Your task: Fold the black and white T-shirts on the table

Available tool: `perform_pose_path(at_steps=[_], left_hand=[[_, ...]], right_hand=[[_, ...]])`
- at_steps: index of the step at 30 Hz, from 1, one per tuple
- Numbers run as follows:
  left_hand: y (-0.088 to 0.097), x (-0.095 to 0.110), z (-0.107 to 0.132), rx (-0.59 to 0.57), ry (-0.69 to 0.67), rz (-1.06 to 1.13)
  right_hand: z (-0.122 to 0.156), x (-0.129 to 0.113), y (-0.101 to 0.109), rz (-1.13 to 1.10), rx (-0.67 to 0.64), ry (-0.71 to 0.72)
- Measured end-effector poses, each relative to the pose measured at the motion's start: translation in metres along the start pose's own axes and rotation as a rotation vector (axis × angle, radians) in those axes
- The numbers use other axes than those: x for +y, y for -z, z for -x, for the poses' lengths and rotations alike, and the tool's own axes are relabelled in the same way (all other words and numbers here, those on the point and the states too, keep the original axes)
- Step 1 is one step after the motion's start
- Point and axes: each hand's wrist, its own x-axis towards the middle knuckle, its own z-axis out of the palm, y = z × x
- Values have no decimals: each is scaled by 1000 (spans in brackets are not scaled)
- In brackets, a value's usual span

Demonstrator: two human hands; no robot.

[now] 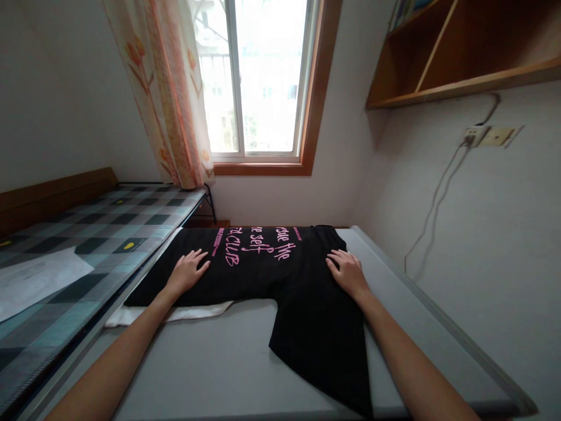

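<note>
A black T-shirt (280, 280) with pink lettering lies spread flat on a grey table (210, 362). One sleeve reaches toward me at the lower right. My left hand (187, 271) rests flat on the shirt's left part, fingers stretched out. My right hand (348, 271) lies flat on the shirt's right part, fingers also stretched out. Neither hand grips the cloth. A white garment (175, 314) peeks out from under the shirt's left edge.
A bed with a checked cover (87, 240) stands along the left, with a white sheet of paper (35, 280) on it. Behind the table are a window (258, 82) and a curtain (162, 93). A wooden shelf (460, 52) and a wall socket with cable (475, 135) are on the right.
</note>
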Motion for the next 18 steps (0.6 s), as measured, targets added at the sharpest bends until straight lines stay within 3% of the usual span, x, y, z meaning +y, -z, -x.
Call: perform_pose_path(at_steps=[3,9,18], left_hand=[[0,0,0,1,0,5],[1,0,0,-7,5,7],[-5,-5,-1,-2,-14,-1]], right_hand=[[-11,-4,0,-17,-59,21],[-30,-8,-16,100,-319,-77],[-21,-2,-18,91,-297,-45]])
